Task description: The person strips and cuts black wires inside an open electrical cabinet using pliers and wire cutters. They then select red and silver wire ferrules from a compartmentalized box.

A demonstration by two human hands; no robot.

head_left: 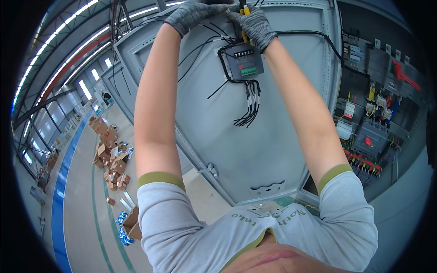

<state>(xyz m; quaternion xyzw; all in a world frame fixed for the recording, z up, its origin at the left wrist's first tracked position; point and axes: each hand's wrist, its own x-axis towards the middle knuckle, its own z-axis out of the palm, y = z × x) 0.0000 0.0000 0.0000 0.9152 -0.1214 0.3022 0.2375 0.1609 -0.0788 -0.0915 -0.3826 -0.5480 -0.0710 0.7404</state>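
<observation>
Both my hands are raised to the top of the head view, in grey knit gloves, in front of a grey cabinet door (218, 150). My right hand (256, 28) is closed round pliers with yellow-and-black handles (245, 10); their working end is out of view. Beside it, my left hand (193, 18) has its fingers drawn together toward the right hand. What they hold is hidden at the picture's edge. Below the hands, a dark grey meter-like module (246, 68) with a green terminal block sits on the door. Black wires (249, 104) with white markers hang in a bundle beneath it.
On the right, the open cabinet holds breakers (371, 136), coloured wires and a red handle (405, 77). A black cable (305, 32) runs from the door to it. Cardboard boxes (111, 157) litter the floor at left, near a blue floor stripe (61, 186). A latch (210, 169) juts from the door edge.
</observation>
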